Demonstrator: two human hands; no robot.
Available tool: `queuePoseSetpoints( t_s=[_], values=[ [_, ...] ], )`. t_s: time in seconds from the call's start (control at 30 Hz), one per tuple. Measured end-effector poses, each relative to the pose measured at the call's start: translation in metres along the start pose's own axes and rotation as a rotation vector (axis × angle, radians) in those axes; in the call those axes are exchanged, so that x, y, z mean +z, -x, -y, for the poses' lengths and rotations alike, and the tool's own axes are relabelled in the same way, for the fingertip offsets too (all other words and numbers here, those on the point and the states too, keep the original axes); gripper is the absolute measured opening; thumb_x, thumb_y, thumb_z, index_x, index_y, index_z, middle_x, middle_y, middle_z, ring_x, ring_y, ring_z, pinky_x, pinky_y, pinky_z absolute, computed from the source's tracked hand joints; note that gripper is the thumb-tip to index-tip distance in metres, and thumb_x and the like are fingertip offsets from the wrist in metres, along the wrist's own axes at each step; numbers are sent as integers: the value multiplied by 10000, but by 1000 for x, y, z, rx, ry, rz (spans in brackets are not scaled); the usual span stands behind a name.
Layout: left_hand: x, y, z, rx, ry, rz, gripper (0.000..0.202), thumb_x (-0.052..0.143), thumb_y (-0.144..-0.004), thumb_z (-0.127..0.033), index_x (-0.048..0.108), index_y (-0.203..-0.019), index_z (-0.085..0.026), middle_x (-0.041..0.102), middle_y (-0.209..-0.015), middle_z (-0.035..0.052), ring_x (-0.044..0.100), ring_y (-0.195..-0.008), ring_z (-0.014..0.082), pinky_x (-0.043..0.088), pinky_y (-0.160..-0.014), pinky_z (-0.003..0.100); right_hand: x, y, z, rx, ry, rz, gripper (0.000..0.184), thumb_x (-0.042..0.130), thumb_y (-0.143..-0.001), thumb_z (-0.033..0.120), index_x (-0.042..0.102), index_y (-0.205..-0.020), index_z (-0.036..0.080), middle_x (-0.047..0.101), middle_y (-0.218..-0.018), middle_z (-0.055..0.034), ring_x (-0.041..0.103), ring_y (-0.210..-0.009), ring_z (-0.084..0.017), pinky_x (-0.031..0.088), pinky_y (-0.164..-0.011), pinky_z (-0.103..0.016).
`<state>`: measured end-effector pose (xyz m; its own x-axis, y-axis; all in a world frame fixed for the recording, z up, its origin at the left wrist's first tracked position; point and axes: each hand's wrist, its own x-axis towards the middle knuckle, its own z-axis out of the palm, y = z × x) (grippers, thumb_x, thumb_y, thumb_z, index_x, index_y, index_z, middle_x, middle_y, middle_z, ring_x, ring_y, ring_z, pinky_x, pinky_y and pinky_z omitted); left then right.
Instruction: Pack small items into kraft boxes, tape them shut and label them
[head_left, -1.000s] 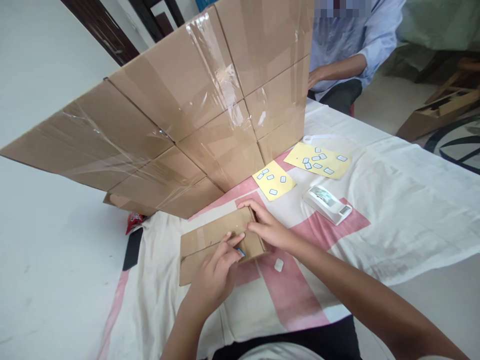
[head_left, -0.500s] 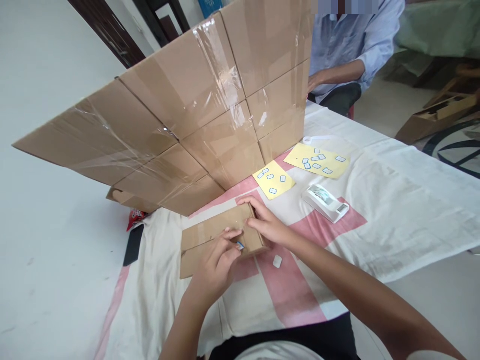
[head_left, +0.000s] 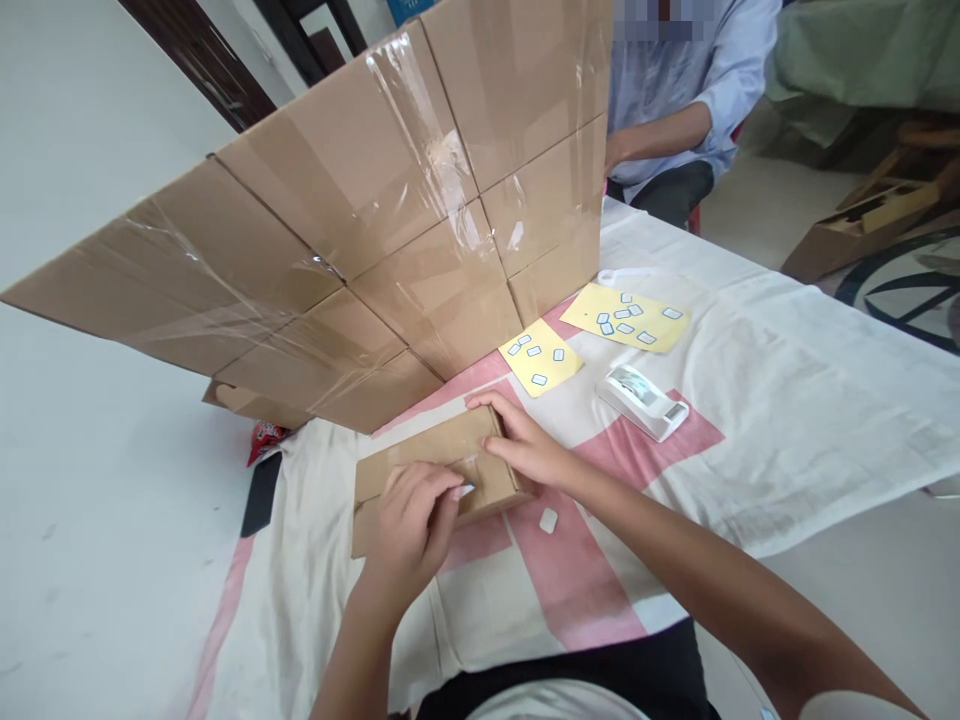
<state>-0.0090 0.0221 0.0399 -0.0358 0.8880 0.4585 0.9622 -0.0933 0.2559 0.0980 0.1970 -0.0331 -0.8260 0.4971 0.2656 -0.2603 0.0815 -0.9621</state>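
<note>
My left hand (head_left: 416,515) pinches a small white card with a blue edge (head_left: 466,489) between thumb and fingers, just over the top of a brown cardboard box (head_left: 416,445). My right hand (head_left: 517,440) grips the right end of the box, with its thumb on top and its fingers over the far edge. The box lies flat on the cloth-covered table. Close to its near right corner lies a small plain white card (head_left: 549,520).
A tall cardboard panel (head_left: 405,240) stands across the table. Right of it lie two yellow sheets (head_left: 568,373) with several blue-edged cards, and a white device with a small display (head_left: 643,402). A phone (head_left: 261,497) is at left. Behind sits a person (head_left: 675,110).
My left hand has drawn slightly left and tilted the blue-edged card up from the box top. My right hand keeps its grip. The whole view has shifted a little.
</note>
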Motion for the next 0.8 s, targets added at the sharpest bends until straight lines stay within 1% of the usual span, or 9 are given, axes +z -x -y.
queuePoseSetpoints(
  t_s=[0.1, 0.17, 0.23, 0.33, 0.4, 0.47, 0.57, 0.67, 0.8],
  values=[
    [-4, -4, -2, -21, -6, 117, 104, 501, -1012, -235, 585, -1070, -215, 613, -818, 2, 560, -761, 167, 400, -750, 349, 0, 0, 0, -6, 0, 1, 446, 550, -819, 169, 539, -1258, 250, 592, -1266, -42, 557, -1187, -236, 405, -1066, -416],
    [-5, -4, 0, -41, -30, 136, 205, 453, -1033, -337, 611, -1081, -216, 606, -842, 23, 547, -776, 185, 388, -741, 357, 0, 0, 0, -9, 0, 1, 434, 552, -822, 174, 535, -1249, 246, 592, -1266, -45, 560, -1185, -235, 403, -1073, -419],
    [-4, -3, 3, -36, -52, 140, 318, 414, -1038, -428, 642, -1115, -220, 625, -943, 60, 567, -867, 213, 410, -785, 376, 0, 0, 0, -17, 1, 2, 422, 557, -826, 181, 532, -1243, 243, 589, -1279, -48, 555, -1204, -237, 404, -1075, -421],
    [-5, -1, 10, 36, -71, 130, 434, 365, -1035, -507, 672, -1195, -245, 644, -1195, 105, 566, -1083, 269, 422, -928, 438, -1, 0, 0, -28, 3, 7, 426, 549, -829, 176, 525, -1248, 246, 584, -1304, -51, 549, -1229, -239, 414, -1068, -419],
    [-6, 2, 14, 63, -96, 138, 458, 351, -1035, -513, 653, -1275, -265, 636, -1338, 91, 531, -1195, 295, 391, -1009, 472, 0, 0, -1, -31, 5, 12, 432, 542, -825, 164, 523, -1248, 252, 584, -1313, -50, 548, -1238, -240, 418, -1067, -419],
    [-6, 4, 17, 60, -110, 165, 472, 363, -1034, -505, 598, -1372, -274, 646, -1376, 68, 514, -1230, 299, 375, -1045, 482, 0, 0, -2, -31, 7, 11, 432, 545, -823, 160, 524, -1243, 257, 587, -1318, -47, 545, -1247, -240, 414, -1076, -421],
    [-7, 5, 19, 48, -114, 179, 490, 393, -1028, -497, 551, -1435, -274, 683, -1335, 54, 535, -1163, 286, 395, -1026, 468, 0, -1, -3, -26, 12, 0, 428, 557, -829, 167, 523, -1245, 261, 586, -1326, -43, 542, -1258, -239, 408, -1085, -419],
    [-6, 5, 17, 36, -109, 160, 456, 416, -1029, -449, 569, -1419, -269, 688, -1326, 43, 536, -1099, 270, 407, -986, 445, 0, -1, -3, -32, 12, 3, 419, 560, -834, 171, 526, -1243, 255, 590, -1310, -45, 547, -1249, -236, 410, -1083, -416],
    [-4, 2, 14, 18, -96, 140, 421, 444, -1027, -379, 576, -1410, -264, 680, -1336, 33, 523, -1085, 259, 406, -978, 433, 0, -1, -3, -38, 21, -2, 414, 562, -830, 167, 538, -1235, 252, 600, -1279, -45, 549, -1235, -236, 403, -1089, -421]
  ],
)
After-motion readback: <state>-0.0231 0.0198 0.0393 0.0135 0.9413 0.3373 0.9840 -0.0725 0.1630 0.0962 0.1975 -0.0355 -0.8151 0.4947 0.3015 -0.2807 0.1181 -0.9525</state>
